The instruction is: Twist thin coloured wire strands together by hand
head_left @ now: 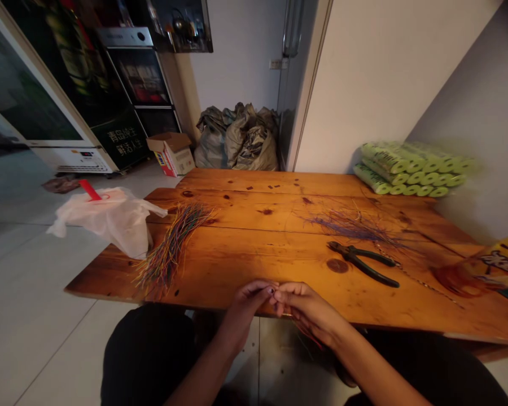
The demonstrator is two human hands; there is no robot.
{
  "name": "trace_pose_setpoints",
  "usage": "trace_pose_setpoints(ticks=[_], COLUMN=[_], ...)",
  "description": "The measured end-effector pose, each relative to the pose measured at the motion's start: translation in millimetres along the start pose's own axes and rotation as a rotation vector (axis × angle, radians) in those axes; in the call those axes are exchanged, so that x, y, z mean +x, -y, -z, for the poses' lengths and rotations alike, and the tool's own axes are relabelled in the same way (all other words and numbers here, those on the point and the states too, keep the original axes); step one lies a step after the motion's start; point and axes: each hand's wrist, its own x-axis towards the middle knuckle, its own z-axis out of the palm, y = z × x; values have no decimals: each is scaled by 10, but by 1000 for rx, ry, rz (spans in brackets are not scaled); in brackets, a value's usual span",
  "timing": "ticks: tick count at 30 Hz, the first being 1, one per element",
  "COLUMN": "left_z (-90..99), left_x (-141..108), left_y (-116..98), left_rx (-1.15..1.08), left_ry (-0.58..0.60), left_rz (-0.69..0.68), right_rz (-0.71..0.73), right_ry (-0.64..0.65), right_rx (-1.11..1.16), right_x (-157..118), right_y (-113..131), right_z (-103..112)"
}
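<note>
The left hand (248, 304) and right hand (307, 310) pinch a tiny dark piece (271, 291) between their fingertips, steadying it; pliers (362, 262) lie at two o'clock on the bench (237, 265).

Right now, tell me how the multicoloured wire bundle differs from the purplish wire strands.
The multicoloured wire bundle is dense, the purplish wire strands sparse. The bundle mixes many colours; the strands look mostly blue-purple. The bundle lies by a white plastic bag, the strands by the pliers. Both lie on the wooden table.
</note>
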Motion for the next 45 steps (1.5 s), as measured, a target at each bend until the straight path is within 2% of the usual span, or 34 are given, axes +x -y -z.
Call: trace_pose_setpoints(ticks=[3,4,6,7,9,11,14,16,19,21,24,28,32,40,45], left_z=[30,44,72,81,89,85,78,84,116,145,185,214,227,212,202], left_x=[21,34,62,77,102,120,128,125,121,120,116,100,82,83,76], left_y=[1,3,9,13,20,21,-6,-47,-118,-149,-161,-150,-152,-154,-160], left_rx=[-16,-35,-66,-64,-38,-36,-92,-123,-164,-198,-234,-287,-346,-417,-406], left_ry=[-71,-97,-128,-135,-147,-161,-173,-173,-163,-144,-70,17,36,-9,-18], left_rz=[-53,-73,-101,-108,-118,-122,-90,-52,21,67,118,184,225,209,176], right_rz=[143,213,337,331,192,71,21,15,88,220,347,461,520,524,448], right_ry=[-39,-132,-406,-524,-672,-700,-654,-639,-603,-533,-391,-295,-243,-185,-73], right_rx=[-449,-624,-1036,-1218,-1494,-1649,-1696,-1691,-1651,-1492,-1389,-1397,-1460,-1533,-1547], right_x=[73,124,266,354,540,709,851,829,614,389,55,-210,-315,-452,-464], right_y=[135,179,248,271,295,306,336,369,396,378,318,265,261,302,335], right_z=[108,177,337,414,528,577,554,502,376,262,76,-92,-131,-171,-166])
